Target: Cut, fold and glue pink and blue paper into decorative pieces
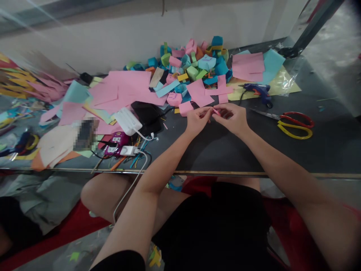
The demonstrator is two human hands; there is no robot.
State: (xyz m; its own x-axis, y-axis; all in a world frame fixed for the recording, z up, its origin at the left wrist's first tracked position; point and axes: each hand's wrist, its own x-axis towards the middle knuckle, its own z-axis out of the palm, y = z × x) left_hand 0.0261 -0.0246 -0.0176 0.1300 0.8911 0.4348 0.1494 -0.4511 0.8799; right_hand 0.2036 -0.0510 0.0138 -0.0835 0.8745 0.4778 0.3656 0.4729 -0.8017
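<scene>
My left hand (198, 119) and my right hand (232, 117) meet over the dark table, their fingertips pinched around a small pink paper piece (216, 111). Its far side is hidden by the fingers. Just beyond them lie pink paper strips (221, 90) and a heap of folded paper pieces (194, 67) in blue, green, pink and orange. A blue glue gun (259, 91) rests to the right of the heap. Nearer my right hand are scissors (296, 123) with one red and one yellow handle, blades pointing left.
Pink sheets (128, 84), a white power adapter (128, 121), a black pouch (148, 116) and a purple power strip (118, 143) with cables lie left. A white cable hangs over the table's front edge (225, 173). Another person's leg shows at lower left.
</scene>
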